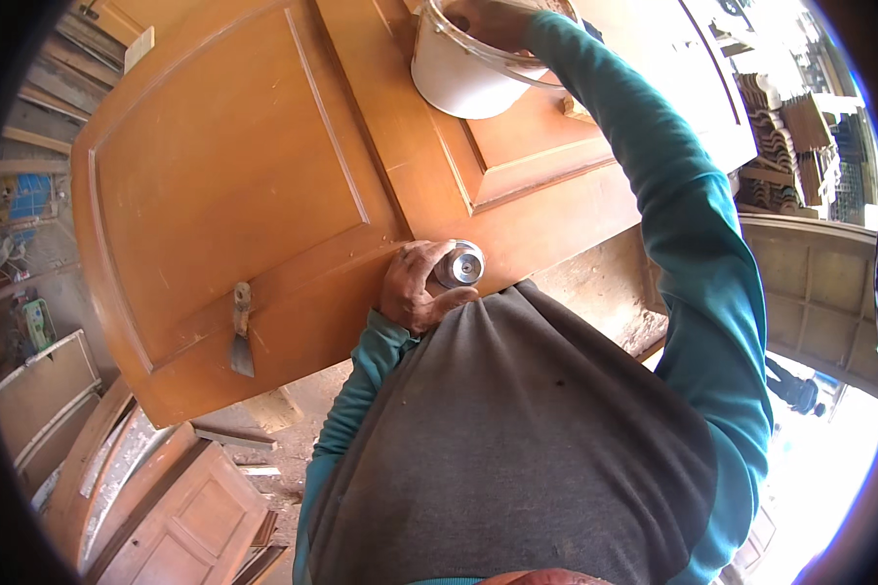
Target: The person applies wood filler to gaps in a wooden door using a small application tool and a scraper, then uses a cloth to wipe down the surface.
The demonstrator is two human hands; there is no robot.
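Observation:
My left hand is wrapped round a round, silvery door knob with a keyhole in its face, close to the near edge of an orange-brown panelled wooden door. Whether the knob is fixed to the door or loose, I cannot tell. My right arm stretches forward, and my right hand reaches into the mouth of a white bucket standing on the door. The bucket's rim and the top of the picture hide most of its fingers. A scraper with a worn handle lies at the door's left part.
A small wood block lies beside the bucket. Stacked mouldings stand at the right, near a framed panel. Another panelled door and curved boards rest at the lower left. Someone's dark-clothed figure shows far right.

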